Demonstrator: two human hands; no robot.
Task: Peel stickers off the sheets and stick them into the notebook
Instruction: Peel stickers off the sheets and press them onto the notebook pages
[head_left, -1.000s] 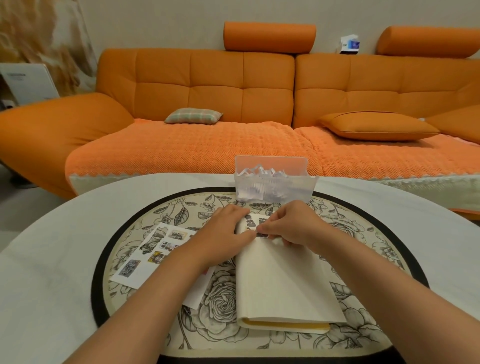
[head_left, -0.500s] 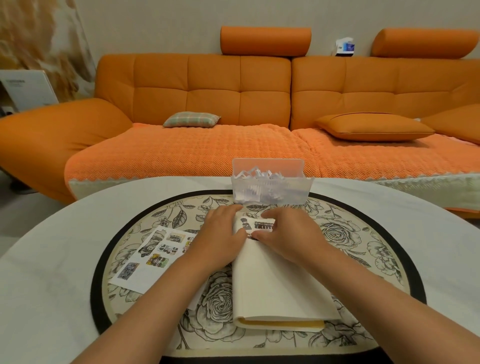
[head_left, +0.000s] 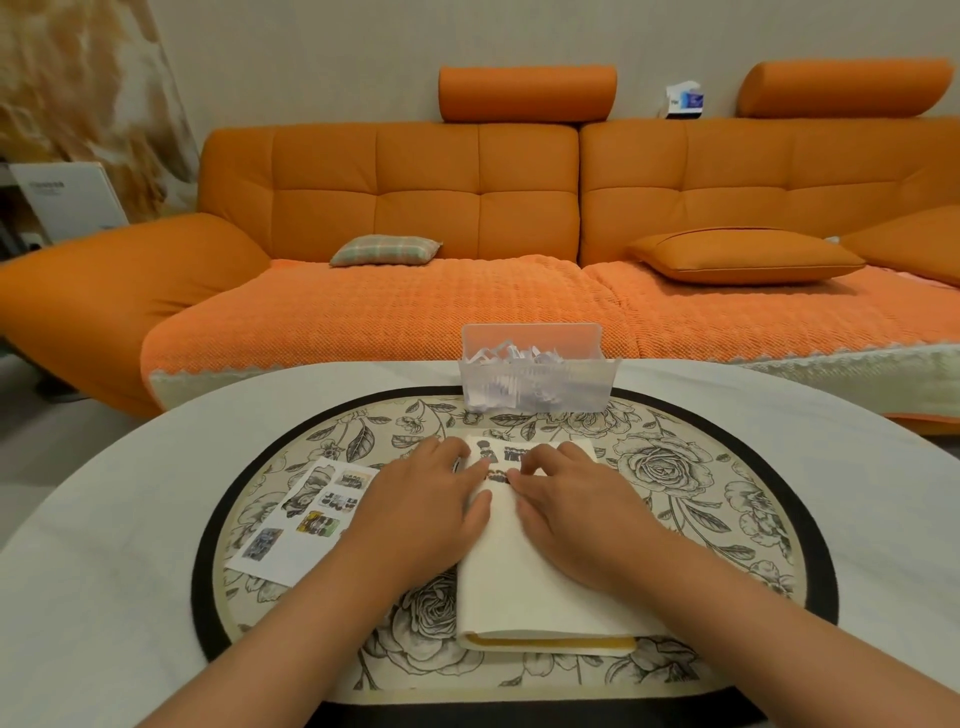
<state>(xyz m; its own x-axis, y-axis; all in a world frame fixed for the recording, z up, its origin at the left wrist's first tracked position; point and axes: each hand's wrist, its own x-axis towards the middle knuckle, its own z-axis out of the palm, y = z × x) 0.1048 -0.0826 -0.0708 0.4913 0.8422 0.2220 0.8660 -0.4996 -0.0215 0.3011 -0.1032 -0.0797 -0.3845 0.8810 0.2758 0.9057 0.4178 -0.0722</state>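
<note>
A cream notebook (head_left: 524, 587) lies open on the flowered round mat (head_left: 691, 483) in front of me. A few dark stickers (head_left: 511, 454) sit on the far end of its page. My left hand (head_left: 431, 504) rests flat on the notebook's left edge. My right hand (head_left: 566, 504) lies on the page, its fingertips pressing a sticker near the top. A white sticker sheet (head_left: 306, 519) with several pictures lies to the left of the notebook, partly under my left forearm.
A clear plastic box (head_left: 537, 376) of white paper scraps stands just behind the notebook. The round white table (head_left: 104, 597) surrounds the mat. An orange sofa (head_left: 467, 249) with cushions stands beyond the table's far edge.
Both hands have flattened out on the page. The right hand went from pinching a sticker to pressing it down with its fingertips. The view has tilted up a little.
</note>
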